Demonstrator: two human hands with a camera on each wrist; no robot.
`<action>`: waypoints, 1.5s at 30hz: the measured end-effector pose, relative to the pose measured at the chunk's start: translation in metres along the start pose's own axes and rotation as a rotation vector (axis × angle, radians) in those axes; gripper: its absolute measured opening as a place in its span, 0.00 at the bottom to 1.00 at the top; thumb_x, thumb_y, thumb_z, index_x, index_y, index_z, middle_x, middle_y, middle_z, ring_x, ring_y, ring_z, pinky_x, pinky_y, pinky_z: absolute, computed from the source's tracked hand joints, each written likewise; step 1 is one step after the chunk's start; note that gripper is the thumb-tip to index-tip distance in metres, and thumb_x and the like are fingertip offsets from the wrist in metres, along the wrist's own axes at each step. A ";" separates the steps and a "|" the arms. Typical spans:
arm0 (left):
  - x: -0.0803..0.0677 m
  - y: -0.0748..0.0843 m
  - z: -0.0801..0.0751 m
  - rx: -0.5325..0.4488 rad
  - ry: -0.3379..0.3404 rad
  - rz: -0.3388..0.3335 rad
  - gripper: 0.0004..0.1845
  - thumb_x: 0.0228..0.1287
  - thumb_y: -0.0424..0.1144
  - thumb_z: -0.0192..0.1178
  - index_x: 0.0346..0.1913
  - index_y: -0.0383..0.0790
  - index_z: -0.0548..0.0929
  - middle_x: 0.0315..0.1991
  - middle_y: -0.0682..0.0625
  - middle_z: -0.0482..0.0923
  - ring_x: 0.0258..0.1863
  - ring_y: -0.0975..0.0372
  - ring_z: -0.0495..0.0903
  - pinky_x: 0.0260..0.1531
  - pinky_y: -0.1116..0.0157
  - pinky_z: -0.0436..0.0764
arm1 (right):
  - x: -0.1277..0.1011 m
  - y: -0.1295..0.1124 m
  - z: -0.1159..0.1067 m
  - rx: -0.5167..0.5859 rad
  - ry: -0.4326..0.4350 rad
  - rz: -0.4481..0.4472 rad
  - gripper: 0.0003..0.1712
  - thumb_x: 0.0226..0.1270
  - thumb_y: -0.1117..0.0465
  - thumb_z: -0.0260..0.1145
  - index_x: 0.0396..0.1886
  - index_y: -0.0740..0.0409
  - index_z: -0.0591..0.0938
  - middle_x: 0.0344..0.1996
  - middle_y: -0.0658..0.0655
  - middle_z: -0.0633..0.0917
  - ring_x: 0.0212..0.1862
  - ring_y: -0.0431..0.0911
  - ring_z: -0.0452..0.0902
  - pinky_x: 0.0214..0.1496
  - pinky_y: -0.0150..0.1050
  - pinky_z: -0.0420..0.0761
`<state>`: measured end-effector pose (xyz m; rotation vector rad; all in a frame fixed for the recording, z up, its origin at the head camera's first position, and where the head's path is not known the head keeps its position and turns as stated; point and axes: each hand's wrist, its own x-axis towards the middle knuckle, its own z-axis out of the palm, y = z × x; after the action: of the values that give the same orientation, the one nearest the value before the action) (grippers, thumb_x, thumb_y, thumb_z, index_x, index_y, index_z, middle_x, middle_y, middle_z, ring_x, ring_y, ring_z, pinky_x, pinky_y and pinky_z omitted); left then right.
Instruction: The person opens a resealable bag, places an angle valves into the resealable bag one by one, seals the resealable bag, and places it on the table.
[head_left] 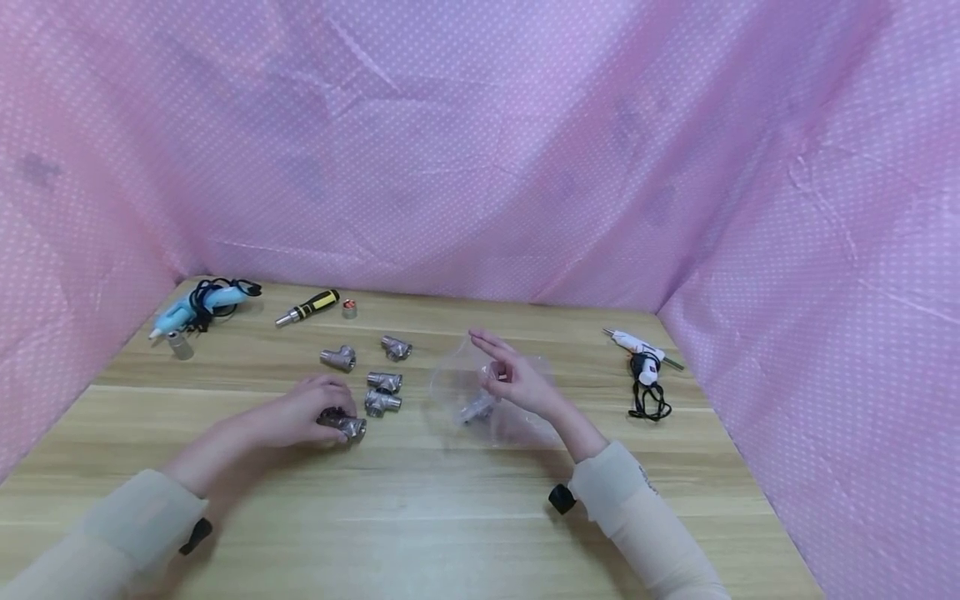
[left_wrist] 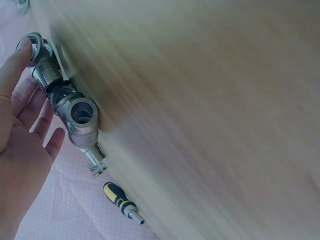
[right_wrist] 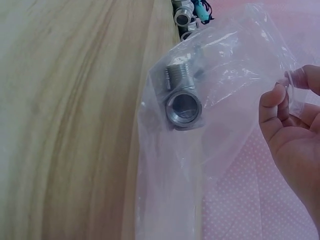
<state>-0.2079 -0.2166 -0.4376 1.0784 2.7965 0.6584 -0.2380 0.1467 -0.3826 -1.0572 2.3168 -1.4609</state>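
Note:
My left hand (head_left: 311,408) is low over the table, its thumb and fingers gripping a metal threaded tee pipe fitting (head_left: 352,428). In the left wrist view the thumb lies on that fitting's round opening (left_wrist: 34,42), and more fittings (left_wrist: 83,114) line up beyond it. Off to the right, my right hand (head_left: 521,383) pinches the edge of a clear plastic bag (head_left: 448,385), holding that side raised. Through the film shows a metal tee fitting (right_wrist: 184,107) inside the bag. Several loose tee fittings (head_left: 384,402) lie between the hands.
A blue glue gun (head_left: 180,315) with a black cord and a small clear container (head_left: 180,346) sit at the far left. Behind the fittings lie a yellow-black screwdriver (head_left: 309,307) and a small jar (head_left: 349,309). A white corded tool (head_left: 637,346) rests at the right.

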 end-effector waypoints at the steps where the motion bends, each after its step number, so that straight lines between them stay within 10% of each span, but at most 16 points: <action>1: 0.000 0.000 -0.001 -0.004 -0.005 -0.016 0.14 0.49 0.47 0.70 0.40 0.49 0.84 0.45 0.51 0.78 0.51 0.52 0.72 0.55 0.43 0.66 | 0.000 -0.001 0.000 -0.004 -0.003 0.004 0.36 0.63 0.76 0.58 0.70 0.70 0.57 0.73 0.66 0.52 0.24 0.36 0.68 0.26 0.46 0.79; 14: 0.022 0.016 -0.019 -0.134 0.107 -0.025 0.20 0.52 0.50 0.68 0.45 0.43 0.82 0.38 0.58 0.81 0.34 0.69 0.75 0.33 0.69 0.79 | 0.005 -0.006 0.002 0.013 -0.032 0.048 0.37 0.62 0.77 0.57 0.71 0.68 0.57 0.73 0.65 0.52 0.26 0.37 0.70 0.27 0.49 0.80; 24: 0.045 0.048 -0.027 -0.290 0.244 -0.144 0.22 0.47 0.48 0.72 0.48 0.50 0.82 0.35 0.57 0.81 0.26 0.63 0.74 0.23 0.69 0.76 | 0.013 -0.010 0.001 0.016 -0.052 0.009 0.37 0.61 0.77 0.58 0.70 0.72 0.56 0.72 0.68 0.51 0.24 0.35 0.68 0.25 0.33 0.77; 45: 0.103 0.084 0.023 -0.478 0.262 -0.164 0.19 0.45 0.32 0.72 0.43 0.34 0.80 0.37 0.45 0.81 0.31 0.62 0.80 0.33 0.70 0.82 | 0.012 -0.019 0.001 0.022 -0.069 0.047 0.36 0.62 0.77 0.55 0.71 0.66 0.58 0.72 0.65 0.54 0.26 0.36 0.69 0.25 0.27 0.75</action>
<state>-0.2277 -0.0850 -0.4149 0.7062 2.6615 1.4378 -0.2376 0.1332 -0.3649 -1.0244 2.2574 -1.4064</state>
